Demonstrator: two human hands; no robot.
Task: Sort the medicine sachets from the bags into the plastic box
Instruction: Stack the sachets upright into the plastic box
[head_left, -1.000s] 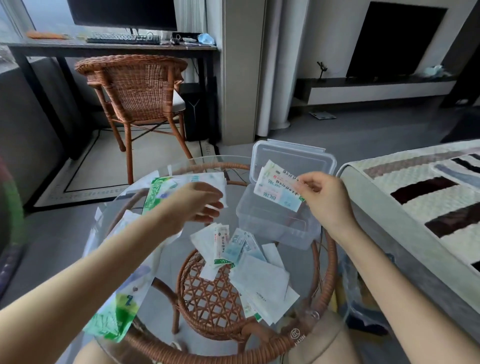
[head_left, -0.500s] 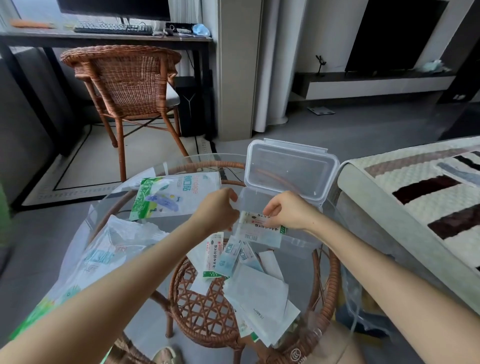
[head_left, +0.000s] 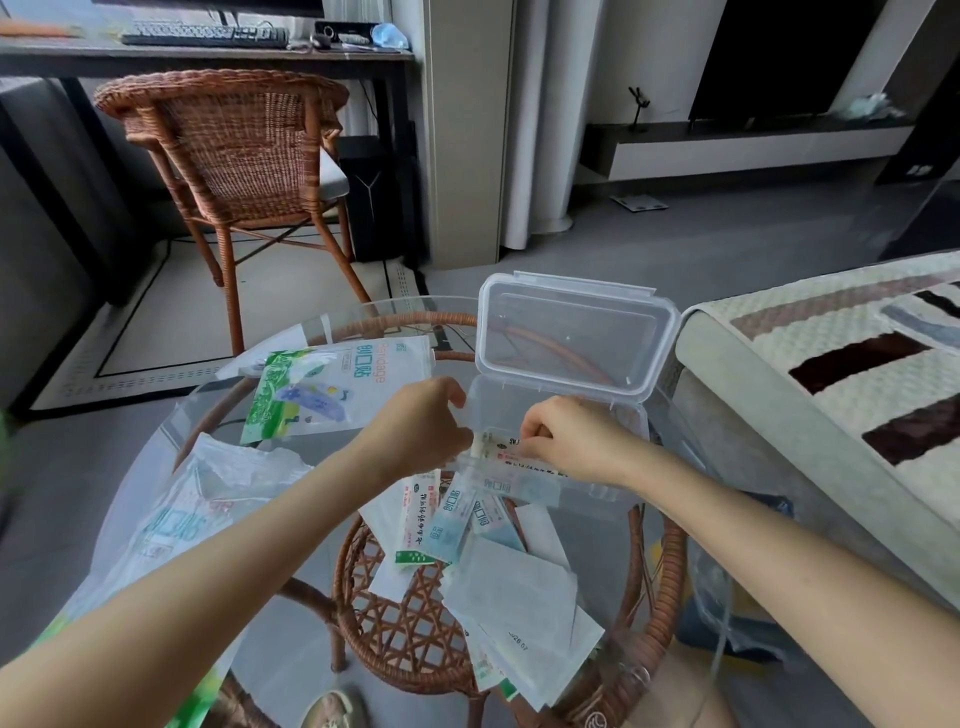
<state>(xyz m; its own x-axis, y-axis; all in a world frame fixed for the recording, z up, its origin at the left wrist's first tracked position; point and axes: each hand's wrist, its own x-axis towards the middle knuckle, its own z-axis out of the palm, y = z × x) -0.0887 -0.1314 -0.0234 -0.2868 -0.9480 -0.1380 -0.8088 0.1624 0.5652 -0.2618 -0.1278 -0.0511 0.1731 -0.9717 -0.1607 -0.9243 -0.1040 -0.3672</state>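
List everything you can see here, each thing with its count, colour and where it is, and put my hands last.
plastic box: one, clear, lid open, far right of table
sachets in box: a few, white with print, box's near side
loose sachets: a pile, count unclear, white, green and blue, table centre
bandage bag: one, white and green, left of box
plastic bags: count unclear, translucent with green print, table's left edge
glass table: one, clear top on brown wicker frame
wicker chair: one, brown, far left
desk: one, dark, behind chair
keyboard: one, black, on desk
quilt: one, cream with dark stripes, right
left hand: at box's left edge
right hand: on the sachets in box
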